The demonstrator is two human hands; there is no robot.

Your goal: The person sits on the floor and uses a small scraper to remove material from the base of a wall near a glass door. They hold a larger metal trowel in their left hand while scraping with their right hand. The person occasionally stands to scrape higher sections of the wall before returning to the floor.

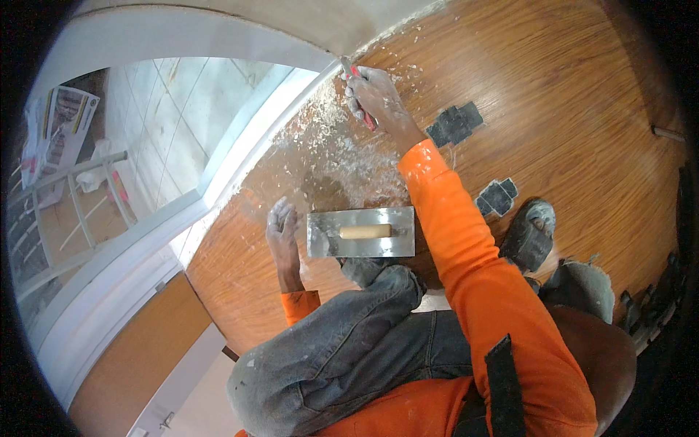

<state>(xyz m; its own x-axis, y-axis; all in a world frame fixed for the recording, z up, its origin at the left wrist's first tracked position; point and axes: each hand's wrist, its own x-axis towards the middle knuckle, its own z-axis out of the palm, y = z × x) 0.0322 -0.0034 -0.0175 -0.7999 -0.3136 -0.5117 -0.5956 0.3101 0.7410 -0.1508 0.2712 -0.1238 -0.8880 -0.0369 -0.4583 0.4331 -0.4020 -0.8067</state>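
My right hand (375,95), whitened with dust, is closed round the red handle of a scraper (349,68). Its tip is at the foot of the wall, by the corner of the white frame. My left hand (282,224) hovers to the left of a steel trowel (400,234), fingers apart and nothing in them. The rectangular trowel has a wooden handle and lies flat in front of my bent knee; whether it rests on the floor or on my shoe is hidden. White crumbs and powder (328,138) cover the floor between the hands and the frame.
A white frame (244,135) runs along the left, with pale tiles, papers and a metal rack beyond it. Two dark patches (456,124) sit on the wood-look floor (546,95) right of my right arm. My sandalled foot (530,237) stands near the lower patch.
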